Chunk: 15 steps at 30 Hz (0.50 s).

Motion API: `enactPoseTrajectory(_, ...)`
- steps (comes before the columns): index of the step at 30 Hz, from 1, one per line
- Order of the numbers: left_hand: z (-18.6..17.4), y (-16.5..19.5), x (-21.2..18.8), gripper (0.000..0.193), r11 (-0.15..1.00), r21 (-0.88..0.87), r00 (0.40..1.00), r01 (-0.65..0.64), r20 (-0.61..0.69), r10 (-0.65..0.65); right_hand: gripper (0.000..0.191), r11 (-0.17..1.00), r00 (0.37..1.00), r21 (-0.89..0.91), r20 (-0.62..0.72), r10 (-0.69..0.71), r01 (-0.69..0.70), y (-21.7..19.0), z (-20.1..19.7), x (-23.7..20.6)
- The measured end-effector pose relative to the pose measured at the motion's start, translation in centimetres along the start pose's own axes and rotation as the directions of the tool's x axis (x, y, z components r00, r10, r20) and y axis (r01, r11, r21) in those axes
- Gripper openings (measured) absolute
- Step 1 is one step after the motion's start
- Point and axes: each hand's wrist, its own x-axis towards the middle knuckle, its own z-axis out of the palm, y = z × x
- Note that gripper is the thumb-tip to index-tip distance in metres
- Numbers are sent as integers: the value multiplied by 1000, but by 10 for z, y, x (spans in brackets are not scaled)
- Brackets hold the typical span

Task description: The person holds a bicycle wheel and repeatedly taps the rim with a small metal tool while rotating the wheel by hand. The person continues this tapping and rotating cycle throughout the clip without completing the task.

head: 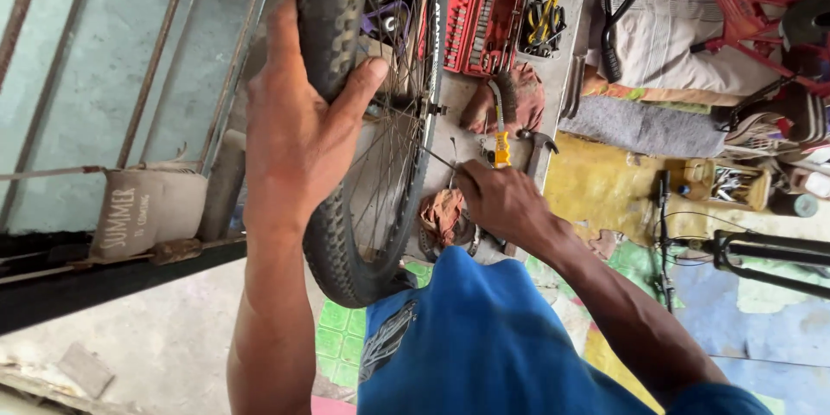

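At the centre of the frame a bicycle wheel (pixel 367 121) stands upright, its knobby tyre grasped in the left hand's (pixel 298 121) grip. The right hand (pixel 501 201) is clenched on a thin spoke (pixel 437 158) just beside the rim. Rightward, a red socket set (pixel 481 28), pliers (pixel 541 24) and hammer (pixel 536 151) crowd the concrete floor (pixel 173 337); upper left, a barred wall (pixel 104 52) stands close.

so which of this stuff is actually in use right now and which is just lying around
In use:
- bicycle wheel, steadied at the tyre by the left hand
- thin spoke, pinched by the right hand

Lying about:
- red socket set
- hammer
- yellow-handled tool
- rag
- pliers
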Motion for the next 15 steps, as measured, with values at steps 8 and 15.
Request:
enactPoseTrajectory(8, 1, 6, 2, 66, 994, 79, 997, 78, -1, -78, 30, 962, 992, -243, 42, -121, 128, 4, 18, 8)
enactPoseTrajectory(15, 14, 14, -11, 74, 994, 75, 996, -76, -36, 78, 22, 981, 993, -160, -23, -116, 111, 3, 16, 12)
